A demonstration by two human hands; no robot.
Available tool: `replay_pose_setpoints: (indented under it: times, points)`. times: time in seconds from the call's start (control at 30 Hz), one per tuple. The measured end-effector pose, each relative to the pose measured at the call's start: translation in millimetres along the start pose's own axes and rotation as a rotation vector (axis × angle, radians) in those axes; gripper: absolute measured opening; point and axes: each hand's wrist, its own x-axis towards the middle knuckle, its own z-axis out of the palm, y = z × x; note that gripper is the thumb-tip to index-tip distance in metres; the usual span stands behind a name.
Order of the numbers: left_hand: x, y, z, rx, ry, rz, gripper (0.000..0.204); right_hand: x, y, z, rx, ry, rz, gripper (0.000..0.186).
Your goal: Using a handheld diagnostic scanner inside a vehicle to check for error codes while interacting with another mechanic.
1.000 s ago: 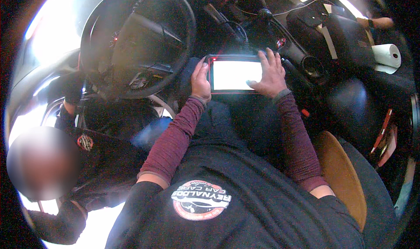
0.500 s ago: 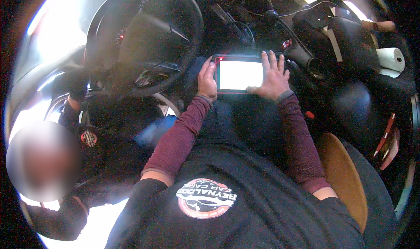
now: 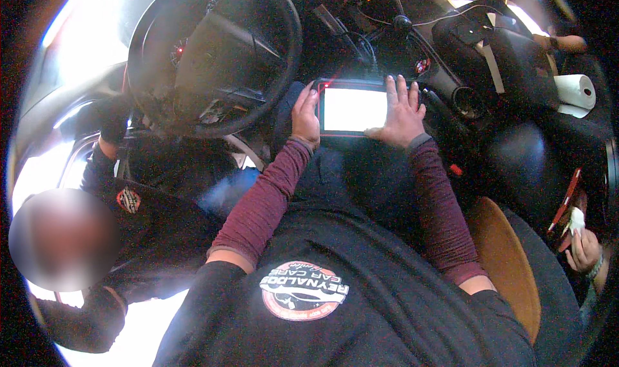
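A dark tablet (image 3: 348, 135) with red trim and a bright, washed-out white screen sits low in front of me, over my lap. My left hand (image 3: 305, 114) grips its left edge, with the thumb along the front. Across its right side lies my right hand (image 3: 405, 114), fingers spread up to the top edge and thumb at the screen's lower edge. A small red light glows at the tablet's upper left corner. The glare hides whatever the screen displays.
A steering wheel (image 3: 293, 44) stands at upper left, and a gear lever (image 3: 402, 22) beyond the tablet. Another person (image 3: 148, 218) is close on my left. At right are a paper towel roll (image 3: 576, 91) and another person's hand (image 3: 583, 249) holding something white and crumpled.
Another person's hand with a white crumpled thing has come into view at the right edge. The person at left has shifted slightly. My hands stay on the tablet.
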Motion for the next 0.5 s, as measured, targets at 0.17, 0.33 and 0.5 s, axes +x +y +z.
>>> replay_pose_setpoints:
  times: [0.17, 0.33, 0.5]
  points:
    - [0, -4, -4, -0.047, -0.031, -0.013, 0.040, -5, -6, 7, 0.019, 0.071, 0.030, 0.130]
    - [-1, -1, -1, -0.076, -0.030, -0.030, 0.040, -2, 3, 8, 0.033, 0.062, 0.017, 0.124]
    - [2, -2, -3, -0.109, -0.022, -0.039, 0.041, 4, 10, -4, 0.056, -0.017, 0.004, 0.115]
